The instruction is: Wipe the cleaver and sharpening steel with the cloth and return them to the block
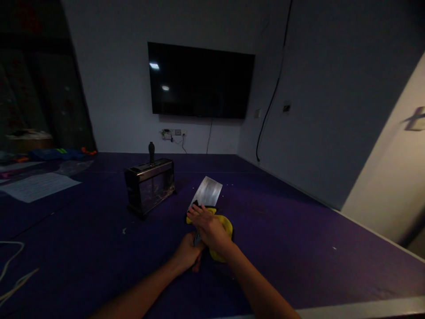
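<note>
Low in the middle of the head view, my left hand [186, 253] is wrapped around the grey handle [197, 239] of a cleaver. The wide metal blade [208, 191] points away from me and slightly right. My right hand [211, 229] presses a yellow cloth with dark edging [226, 225] over the near part of the blade, its fingers laid across the cloth. Part of the cloth hangs down to the right of this hand. My right hand and the cloth hide the lower blade and most of the handle.
A dark box-shaped knife block [156, 192] with one black handle [152, 152] sticking up stands left of the cleaver on the purple tabletop [282, 230]. Printed paper [41, 186] lies far left, white cords [16, 283] at near left. A television [202, 82] hangs behind.
</note>
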A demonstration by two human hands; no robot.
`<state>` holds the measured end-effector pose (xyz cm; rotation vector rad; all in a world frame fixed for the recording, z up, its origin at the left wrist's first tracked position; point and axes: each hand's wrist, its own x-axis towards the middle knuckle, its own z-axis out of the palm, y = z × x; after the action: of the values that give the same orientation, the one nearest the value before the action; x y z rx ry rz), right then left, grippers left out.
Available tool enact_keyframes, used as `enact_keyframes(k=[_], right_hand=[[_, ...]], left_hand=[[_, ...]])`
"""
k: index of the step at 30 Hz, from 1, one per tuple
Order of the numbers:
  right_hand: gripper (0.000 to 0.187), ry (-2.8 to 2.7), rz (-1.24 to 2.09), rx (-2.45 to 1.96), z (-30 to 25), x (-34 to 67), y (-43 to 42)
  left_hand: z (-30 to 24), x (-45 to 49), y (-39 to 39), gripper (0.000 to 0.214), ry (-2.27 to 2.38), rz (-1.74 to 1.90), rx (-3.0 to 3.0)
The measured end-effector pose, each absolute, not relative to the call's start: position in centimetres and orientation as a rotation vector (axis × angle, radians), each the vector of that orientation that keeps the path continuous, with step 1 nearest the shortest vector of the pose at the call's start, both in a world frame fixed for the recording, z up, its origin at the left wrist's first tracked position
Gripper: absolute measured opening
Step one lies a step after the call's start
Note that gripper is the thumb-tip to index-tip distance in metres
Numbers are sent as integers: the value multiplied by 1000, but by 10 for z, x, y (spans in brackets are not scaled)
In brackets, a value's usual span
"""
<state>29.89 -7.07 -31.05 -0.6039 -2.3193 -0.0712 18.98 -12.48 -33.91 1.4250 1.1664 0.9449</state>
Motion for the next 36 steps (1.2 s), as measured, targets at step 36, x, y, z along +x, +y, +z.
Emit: enact_keyframes(k=[36], right_hand=[[50, -2425, -155, -825, -300, 308, -79]], left_hand=[[-342, 188, -122, 42, 1189, 816, 1407]])
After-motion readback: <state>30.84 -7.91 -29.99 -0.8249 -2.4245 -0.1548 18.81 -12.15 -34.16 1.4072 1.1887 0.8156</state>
